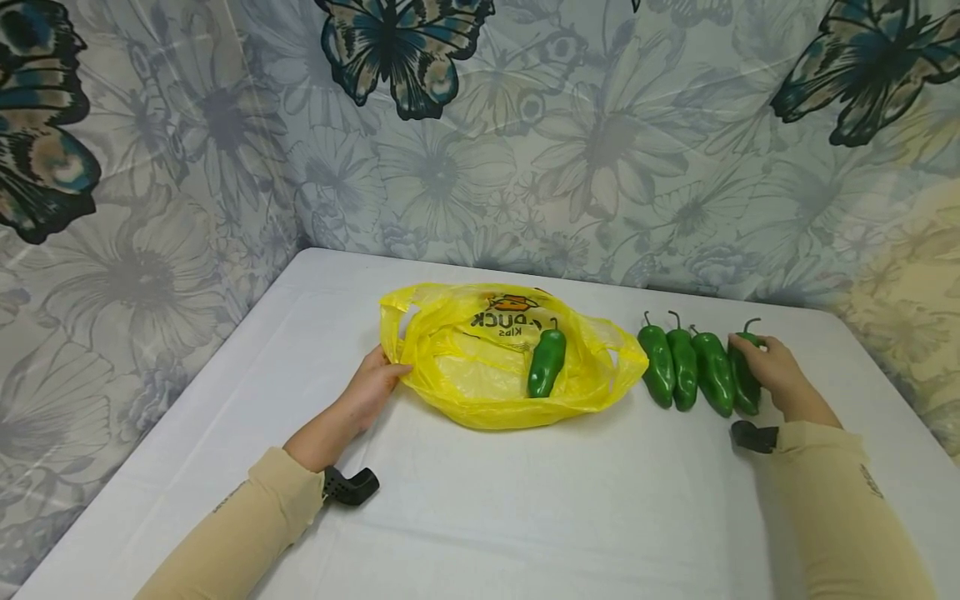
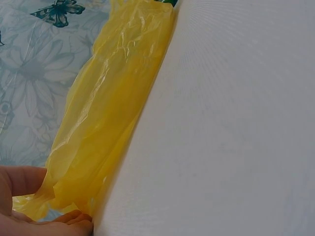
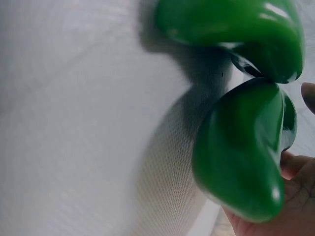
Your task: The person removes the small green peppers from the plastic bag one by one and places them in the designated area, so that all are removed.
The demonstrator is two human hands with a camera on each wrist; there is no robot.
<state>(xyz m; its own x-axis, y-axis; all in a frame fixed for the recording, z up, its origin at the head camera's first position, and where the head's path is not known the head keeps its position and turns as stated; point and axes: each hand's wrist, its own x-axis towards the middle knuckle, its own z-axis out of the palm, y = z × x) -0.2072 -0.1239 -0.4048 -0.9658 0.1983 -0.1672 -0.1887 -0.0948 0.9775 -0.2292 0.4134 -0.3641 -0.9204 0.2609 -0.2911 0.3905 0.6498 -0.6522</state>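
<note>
A yellow plastic bag (image 1: 457,408) lies with its mouth open on the table, and a green pepper (image 1: 547,364) shows inside its right half. My left hand (image 1: 372,385) pinches the bag's left edge; thumb and fingertips meet the thin plastic in the left wrist view. To the right of the bag, several glossy green peppers (image 1: 681,371) with curved stems lie side by side. Around the upper part of the rightmost green pepper (image 1: 745,379), my right hand (image 1: 780,375) has its fingers. In the right wrist view this pepper (image 3: 241,152) hides part of the hand.
Under everything is a table (image 1: 510,508) covered in white cloth. Behind it and along the left hangs a curtain (image 1: 450,183) patterned with flowers and butterflies. Dark wrist-worn devices stick out below both hands, one (image 1: 352,486) at the left and one (image 1: 753,436) at the right.
</note>
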